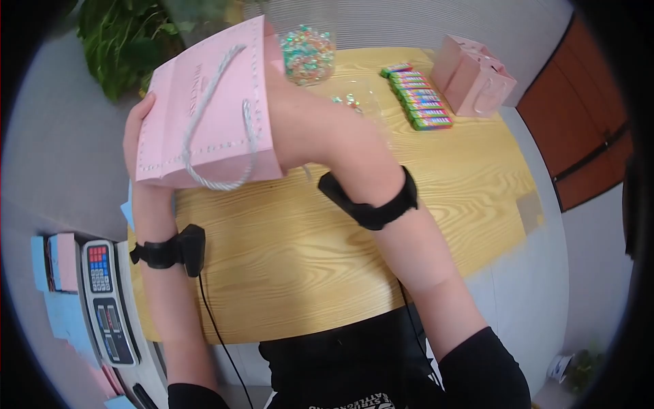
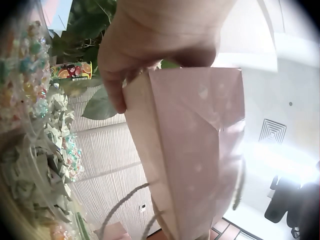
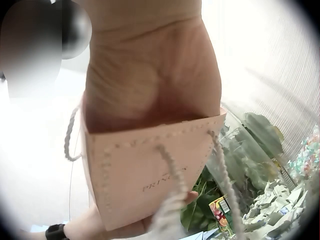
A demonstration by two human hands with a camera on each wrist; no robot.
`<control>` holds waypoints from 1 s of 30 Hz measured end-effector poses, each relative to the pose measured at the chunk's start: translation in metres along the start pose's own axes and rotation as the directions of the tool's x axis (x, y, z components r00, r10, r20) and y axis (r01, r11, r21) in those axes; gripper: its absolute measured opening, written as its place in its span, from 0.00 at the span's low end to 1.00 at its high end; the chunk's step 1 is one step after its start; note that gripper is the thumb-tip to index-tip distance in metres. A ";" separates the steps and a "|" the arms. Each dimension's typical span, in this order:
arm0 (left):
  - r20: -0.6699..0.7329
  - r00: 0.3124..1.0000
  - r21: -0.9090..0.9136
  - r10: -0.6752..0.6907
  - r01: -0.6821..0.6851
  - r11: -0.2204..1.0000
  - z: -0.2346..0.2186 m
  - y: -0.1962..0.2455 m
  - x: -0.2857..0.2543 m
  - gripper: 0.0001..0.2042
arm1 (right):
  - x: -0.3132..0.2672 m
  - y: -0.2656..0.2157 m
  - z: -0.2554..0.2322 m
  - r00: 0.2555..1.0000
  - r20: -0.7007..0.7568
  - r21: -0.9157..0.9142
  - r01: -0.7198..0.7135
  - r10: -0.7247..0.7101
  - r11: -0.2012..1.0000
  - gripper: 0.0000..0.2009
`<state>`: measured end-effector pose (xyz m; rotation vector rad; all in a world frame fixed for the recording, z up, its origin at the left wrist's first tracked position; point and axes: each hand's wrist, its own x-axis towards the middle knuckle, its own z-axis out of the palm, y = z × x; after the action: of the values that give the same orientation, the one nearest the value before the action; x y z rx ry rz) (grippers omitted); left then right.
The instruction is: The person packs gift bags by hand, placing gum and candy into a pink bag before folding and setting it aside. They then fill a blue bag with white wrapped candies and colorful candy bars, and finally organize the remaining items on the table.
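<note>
Apparently, pink rope-handled paper bag opened out, gripped by left hand; right hand inserted, fingers hidden, unreadable; steadiness needed next.

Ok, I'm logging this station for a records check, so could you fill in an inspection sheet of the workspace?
Surface: light wood-grain table.
Job's things: pink gift bag with rope handles, held up and tilted, mouth toward the right arm.
Clutter: wrapped candies in a see-through container; a row of candy packs; beside it, a second pink gift bag.
Left hand: grips the held bag near its base.
Right hand: inside that bag's mouth, fingers hidden.
Cables: one black cable below the left wrist camera; another shows by the right forearm.
Surroundings: leafy plant; digital scale at the left.
</note>
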<state>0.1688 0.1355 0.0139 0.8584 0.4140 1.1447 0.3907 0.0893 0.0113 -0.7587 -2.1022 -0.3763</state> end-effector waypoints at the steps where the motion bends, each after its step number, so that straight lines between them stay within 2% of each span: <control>1: 0.013 1.000 -0.001 -0.016 0.016 1.000 -0.001 -0.002 0.001 0.23 | -0.004 0.002 0.009 0.999 0.034 0.134 -0.004 0.000 0.991 0.31; 2: -0.011 1.000 0.018 -0.012 0.012 1.000 -0.003 -0.002 0.001 0.23 | -0.005 0.003 0.013 0.998 0.063 0.267 -0.011 -0.006 0.964 0.36; 6: -0.044 0.999 0.062 0.014 -0.011 0.998 0.003 -0.007 0.000 0.23 | -0.003 -0.005 0.001 0.989 0.113 0.206 -0.122 0.100 0.971 0.35; 7: -0.035 0.999 0.068 0.006 -0.004 0.998 0.007 -0.008 -0.001 0.23 | 0.007 -0.015 -0.020 0.952 0.277 0.079 -0.161 0.134 0.984 0.33; 8: -0.032 0.999 0.081 0.007 -0.004 0.997 0.013 -0.011 -0.004 0.23 | 0.010 -0.022 -0.034 0.885 0.427 -0.053 -0.181 0.186 0.982 0.32; 13: -0.013 1.000 0.056 -0.020 0.021 0.998 0.027 -0.027 -0.018 0.24 | -0.019 -0.027 -0.038 0.951 0.278 0.013 -0.145 0.136 0.989 0.29; 15: -0.129 0.991 0.117 0.030 -0.015 0.993 0.033 -0.033 -0.025 0.25 | -0.028 -0.025 -0.038 0.977 0.197 0.025 -0.092 0.085 0.995 0.28; 16: -0.114 0.993 0.120 0.031 -0.017 0.993 0.037 -0.035 -0.031 0.25 | -0.034 -0.023 -0.038 0.985 0.160 0.031 -0.068 0.062 0.997 0.28; 18: -0.052 0.994 0.094 -0.096 0.100 0.991 0.041 -0.041 -0.047 0.26 | -0.048 -0.022 -0.035 0.996 0.090 0.050 -0.032 0.027 0.998 0.26; 19: -0.052 0.993 0.093 -0.103 0.107 0.990 0.039 -0.043 -0.056 0.26 | -0.054 -0.023 -0.034 0.998 0.062 0.065 -0.014 0.010 0.998 0.26; 21: -0.027 0.949 0.227 -0.313 0.311 0.923 0.031 -0.049 -0.068 0.25 | -0.064 -0.026 -0.033 0.999 0.006 0.089 0.033 -0.034 0.996 0.25; 22: 0.037 0.897 0.244 -0.441 0.420 0.874 0.018 -0.050 -0.069 0.28 | -0.064 -0.030 -0.045 0.999 0.014 0.089 0.030 -0.031 0.996 0.25; 23: 0.039 0.896 0.237 -0.443 0.422 0.875 0.014 -0.055 -0.071 0.28 | -0.063 -0.037 -0.069 0.955 0.292 0.218 -0.109 0.042 0.970 0.20; 24: 0.092 0.863 0.249 -0.496 0.462 0.851 0.011 -0.059 -0.072 0.29 | -0.067 -0.040 -0.087 0.830 0.554 0.296 -0.272 0.068 0.916 0.15; 26: 0.202 0.805 0.246 -0.557 0.509 0.825 0.013 -0.067 -0.073 0.34 | -0.088 -0.038 -0.109 0.852 0.514 0.457 -0.372 0.102 0.808 0.10; 28: 0.217 0.786 0.271 -0.579 0.522 0.809 0.003 -0.072 -0.069 0.35 | -0.104 -0.018 -0.128 0.799 0.592 0.525 -0.485 0.109 0.700 0.14; 30: 0.229 0.760 0.296 -0.608 0.541 0.787 -0.010 -0.079 -0.066 0.35 | -0.122 0.006 -0.149 0.733 0.580 0.431 -0.646 0.354 0.630 0.14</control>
<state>0.1854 0.0669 -0.0621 0.9889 0.4988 0.3755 0.5424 -0.0286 0.0024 -1.0604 -2.0813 0.8629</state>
